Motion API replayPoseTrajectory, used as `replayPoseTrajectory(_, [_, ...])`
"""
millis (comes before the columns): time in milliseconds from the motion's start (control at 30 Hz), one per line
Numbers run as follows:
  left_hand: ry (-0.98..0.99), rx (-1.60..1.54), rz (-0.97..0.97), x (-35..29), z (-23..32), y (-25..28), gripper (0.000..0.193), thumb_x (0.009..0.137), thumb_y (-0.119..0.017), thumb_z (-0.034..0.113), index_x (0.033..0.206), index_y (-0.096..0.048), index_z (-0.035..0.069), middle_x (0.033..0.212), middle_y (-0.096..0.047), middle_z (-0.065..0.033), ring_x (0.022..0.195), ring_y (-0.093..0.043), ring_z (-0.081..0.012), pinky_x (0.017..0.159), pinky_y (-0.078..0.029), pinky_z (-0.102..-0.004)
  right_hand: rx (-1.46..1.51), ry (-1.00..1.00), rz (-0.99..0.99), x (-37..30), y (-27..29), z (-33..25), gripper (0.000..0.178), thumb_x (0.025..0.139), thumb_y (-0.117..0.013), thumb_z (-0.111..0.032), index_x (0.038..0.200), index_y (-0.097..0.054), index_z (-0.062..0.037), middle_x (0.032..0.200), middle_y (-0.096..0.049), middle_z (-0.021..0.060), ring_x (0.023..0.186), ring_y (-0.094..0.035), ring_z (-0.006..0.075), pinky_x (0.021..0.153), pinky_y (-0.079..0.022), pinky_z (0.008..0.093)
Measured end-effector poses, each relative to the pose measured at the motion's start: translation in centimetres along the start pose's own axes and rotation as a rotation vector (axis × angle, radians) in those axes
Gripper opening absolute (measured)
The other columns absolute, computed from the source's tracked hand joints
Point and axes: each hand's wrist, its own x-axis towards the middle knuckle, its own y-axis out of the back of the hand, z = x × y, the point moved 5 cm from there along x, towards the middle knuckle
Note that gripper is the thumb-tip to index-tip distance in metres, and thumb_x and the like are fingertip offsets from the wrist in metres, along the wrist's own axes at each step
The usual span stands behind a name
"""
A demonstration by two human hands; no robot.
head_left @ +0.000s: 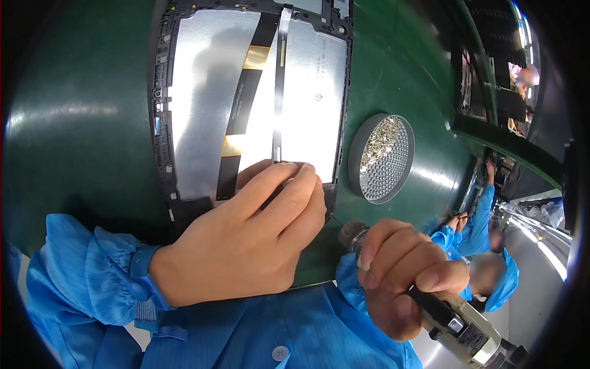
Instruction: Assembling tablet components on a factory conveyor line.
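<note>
spreading out left of the left hand is a green work surface (pixel 74 172), and the gathered cuff of a blue sleeve (pixel 86 270) circles that hand's wrist. ahead of the hand, its near end partly covered by it, lies a tablet-like device (pixel 196 135) with a black frame (pixel 161 135) and shiny silver backing. a dark flat ribbon cable (pixel 246 95) with two gold bands slants over the backing, coming down just left of the fingers. the left hand (pixel 239 234) is palm down over the device's near end, fingers bent and bunched; something dark shows between them, but i cannot tell whether it is gripped. from the fingertips a narrow strip (pixel 279 104) runs away toward the device's far end. right of those fingers, beyond the frame, stands a round grey dish (pixel 356 160) with a studded floor and a heap of small shiny metal parts (pixel 381 138) on its far-left side. the right hand (pixel 412 270), nearer the body than the dish, is curled firmly round an electric screwdriver (pixel 476 332), whose thin bit (pixel 335 217) points left toward the frame's near-right corner. farther right, beyond this hand, sits a co-worker in blue (pixel 507 277).
</note>
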Motion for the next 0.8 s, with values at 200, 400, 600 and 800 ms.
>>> replayPoseTrajectory(200, [-0.014,0.005,-0.015,0.0,-0.1,0.4,0.020,0.082,-0.071,0.014,0.089,-0.073,-0.004,0.104,-0.066,-0.0168,0.107,-0.058,-0.0293,0.094,-0.047,-0.0407,-0.030,0.013,-0.025,-0.2,-0.2,0.1,0.029,0.082,-0.062,-0.012,0.105,-0.045,-0.0053,0.065,-0.049,0.0036,0.054,-0.051,0.0160,0.055,-0.046,0.0326])
replayPoseTrajectory(400, [-0.011,-0.012,-0.010,-0.2,0.3,0.3,0.019,0.082,-0.069,0.010,0.099,-0.074,0.002,0.107,-0.066,-0.0187,0.110,-0.058,-0.0321,0.097,-0.046,-0.0434,-0.024,0.091,0.293,-1.3,4.3,-0.4,0.035,0.084,-0.059,-0.016,0.116,-0.049,-0.0071,0.064,-0.049,0.0032,0.057,-0.052,0.0179,0.060,-0.043,0.0354])
replayPoseTrajectory(600, [-0.015,-0.027,-0.054,-0.2,0.2,0.6,0.021,0.080,-0.069,0.006,0.100,-0.073,0.003,0.107,-0.066,-0.0209,0.110,-0.059,-0.0347,0.095,-0.048,-0.0468,0.018,0.075,0.369,-0.9,5.2,1.3,0.037,0.081,-0.058,-0.008,0.117,-0.048,-0.0031,0.066,-0.050,0.0086,0.057,-0.050,0.0197,0.063,-0.044,0.0392])
replayPoseTrajectory(800, [-0.009,-0.031,-0.048,-0.5,0.2,0.9,0.022,0.079,-0.070,0.006,0.101,-0.073,0.003,0.107,-0.066,-0.0208,0.109,-0.060,-0.0353,0.095,-0.048,-0.0474,0.030,0.084,0.340,-0.7,5.0,1.6,0.038,0.080,-0.055,-0.005,0.116,-0.048,-0.0012,0.066,-0.051,0.0099,0.056,-0.050,0.0203,0.062,-0.045,0.0403])
